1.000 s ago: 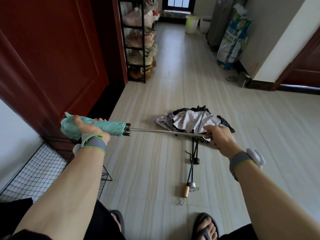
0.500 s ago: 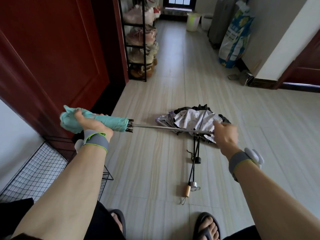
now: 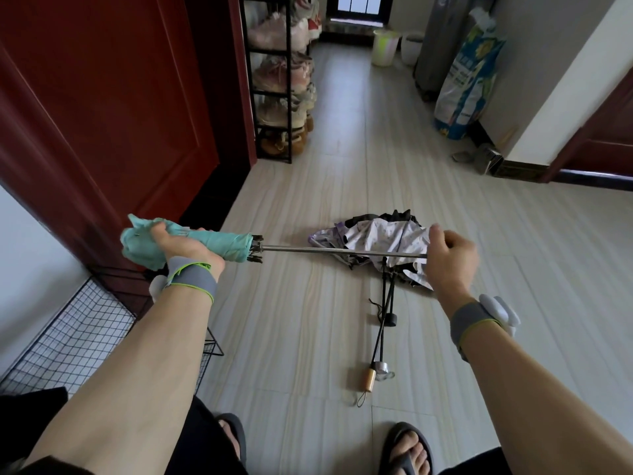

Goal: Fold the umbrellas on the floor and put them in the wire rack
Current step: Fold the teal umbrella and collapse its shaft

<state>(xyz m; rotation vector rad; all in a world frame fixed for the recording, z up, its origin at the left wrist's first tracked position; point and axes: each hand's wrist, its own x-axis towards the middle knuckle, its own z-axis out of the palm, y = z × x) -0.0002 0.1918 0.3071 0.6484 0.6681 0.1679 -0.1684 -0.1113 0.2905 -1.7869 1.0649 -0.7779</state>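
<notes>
Your left hand grips the teal umbrella, right hand its shaft end (shaft uncollapsed); patterned umbrella unfolded; neither racked.

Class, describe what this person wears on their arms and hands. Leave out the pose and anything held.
No sleeves on either forearm, no gloves on the left hand or right hand. The left wristband and right wristband are grey, edged in lime green, each with a white plastic device attached.
</notes>
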